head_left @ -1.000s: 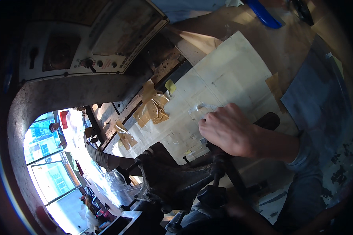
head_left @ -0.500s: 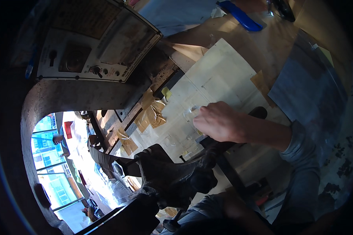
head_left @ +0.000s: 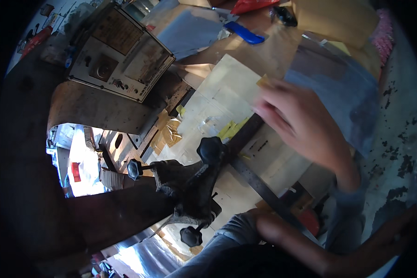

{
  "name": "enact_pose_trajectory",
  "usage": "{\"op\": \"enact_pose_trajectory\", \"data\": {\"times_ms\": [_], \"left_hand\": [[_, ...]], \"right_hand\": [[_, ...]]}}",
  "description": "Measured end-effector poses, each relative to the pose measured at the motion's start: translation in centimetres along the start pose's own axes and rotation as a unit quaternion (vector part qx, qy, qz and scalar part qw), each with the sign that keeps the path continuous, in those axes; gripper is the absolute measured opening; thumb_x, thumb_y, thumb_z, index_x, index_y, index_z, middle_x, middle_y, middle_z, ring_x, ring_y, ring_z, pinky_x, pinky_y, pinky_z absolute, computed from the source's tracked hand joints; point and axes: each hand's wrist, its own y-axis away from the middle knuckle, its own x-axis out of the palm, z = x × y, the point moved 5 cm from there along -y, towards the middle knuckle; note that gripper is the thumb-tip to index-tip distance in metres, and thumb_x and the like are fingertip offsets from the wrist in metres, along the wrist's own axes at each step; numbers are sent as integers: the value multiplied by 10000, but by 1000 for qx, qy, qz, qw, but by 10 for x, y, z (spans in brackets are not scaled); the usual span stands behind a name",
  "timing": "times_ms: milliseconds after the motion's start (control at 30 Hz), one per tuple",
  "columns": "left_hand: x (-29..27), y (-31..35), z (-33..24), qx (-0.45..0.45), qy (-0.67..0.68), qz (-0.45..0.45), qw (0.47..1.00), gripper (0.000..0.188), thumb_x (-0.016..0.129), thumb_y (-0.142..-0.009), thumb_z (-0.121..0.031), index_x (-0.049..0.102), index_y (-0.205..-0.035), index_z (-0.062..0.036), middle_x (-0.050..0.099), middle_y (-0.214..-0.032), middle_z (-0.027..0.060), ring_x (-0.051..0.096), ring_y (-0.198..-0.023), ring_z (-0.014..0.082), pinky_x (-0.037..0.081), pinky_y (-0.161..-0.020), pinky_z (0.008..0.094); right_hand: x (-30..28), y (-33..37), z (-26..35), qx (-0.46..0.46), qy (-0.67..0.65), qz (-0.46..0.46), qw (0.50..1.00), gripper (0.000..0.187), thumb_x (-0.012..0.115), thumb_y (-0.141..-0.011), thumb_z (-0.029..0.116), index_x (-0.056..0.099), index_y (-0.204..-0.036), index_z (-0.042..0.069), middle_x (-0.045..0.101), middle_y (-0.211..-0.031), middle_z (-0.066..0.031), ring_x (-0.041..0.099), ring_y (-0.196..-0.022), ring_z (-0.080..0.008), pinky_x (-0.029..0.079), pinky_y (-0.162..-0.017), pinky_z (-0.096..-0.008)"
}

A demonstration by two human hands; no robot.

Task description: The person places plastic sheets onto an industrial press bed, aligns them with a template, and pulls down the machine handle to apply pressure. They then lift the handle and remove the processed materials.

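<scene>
My right hand (head_left: 294, 120), smeared by motion, hovers over the right side of the pale board (head_left: 217, 88), its fingers bent. Brownish tape (head_left: 262, 81) at the board's edge shows at its fingertips; whether the hand touches it, I cannot tell. A yellow strip (head_left: 232, 129) lies on the board left of the hand, beside a dark bar (head_left: 245, 136). My left forearm (head_left: 292, 238) runs from the grey sleeve toward the lower right. There my left hand (head_left: 396, 236) is dim, and its fingers cannot be made out.
A dark bracket with black knobs (head_left: 211, 150) stands over the board's near part. Left of it is a machine housing with a control panel (head_left: 120, 60). Crumpled brown tape (head_left: 169, 134) sticks to the board's left edge. Beyond lie a blue cutter (head_left: 244, 33) and grey sheet (head_left: 331, 88).
My right hand has gone from the board's middle to its right edge, uncovering the yellow strip. The view has shifted, and my left forearm now shows more clearly at the bottom.
</scene>
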Motion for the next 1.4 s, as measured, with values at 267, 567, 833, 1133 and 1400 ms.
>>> {"op": "enact_pose_trajectory", "data": {"times_ms": [267, 567, 833, 1133, 1400], "left_hand": [[9, 39, -18, -84, -35, 22, 996, 119, 433, -804, -55, 459, -920, -51, 480, -835, 9, 454, -739, 70, 345, -635, 217], [18, 110, -10, -141, -120, -5, 983, 105, 449, -909, -108, 480, -987, -45, 485, -868, 9, 460, -772, 74, 364, -685, 223], [-80, 337, -81, 14, -394, -480, 783, 147, 486, -875, -97, 570, -969, -22, 568, -917, 19, 544, -892, 109, 416, -788, 241], [-51, 484, -60, -95, -895, -325, 290, 437, 605, -801, -217, 484, -1205, -102, 429, -1330, 114, 448, -1204, 233, 372, -993, 373], [-64, 492, -44, -138, -939, -263, 176, 503, 464, -825, -150, 405, -1325, -142, 260, -1476, 124, 347, -1309, 236, 269, -1096, 376]], "right_hand": [[28, 242, 55, 309, 168, 36, 936, 443, 693, -758, 128, 472, -1136, 58, 477, -962, -177, 530, -866, -341, 442, -700, -432], [58, 304, 40, 350, 211, 110, 906, 646, 630, -829, 215, 339, -1391, 343, 523, -835, -125, 567, -632, -291, 474, -545, -401], [58, 298, 47, 299, 239, 68, 921, 619, 629, -830, 199, 379, -1370, 370, 557, -741, -130, 597, -670, -303, 470, -581, -427], [53, 295, 43, 230, 187, 18, 955, 562, 612, -852, 211, 404, -1365, 313, 623, -961, -138, 617, -871, -335, 490, -700, -410], [46, 296, 48, 232, 66, 24, 970, 445, 570, -887, 182, 481, -1319, 129, 537, -1265, -138, 498, -1176, -312, 447, -916, -346]]}}
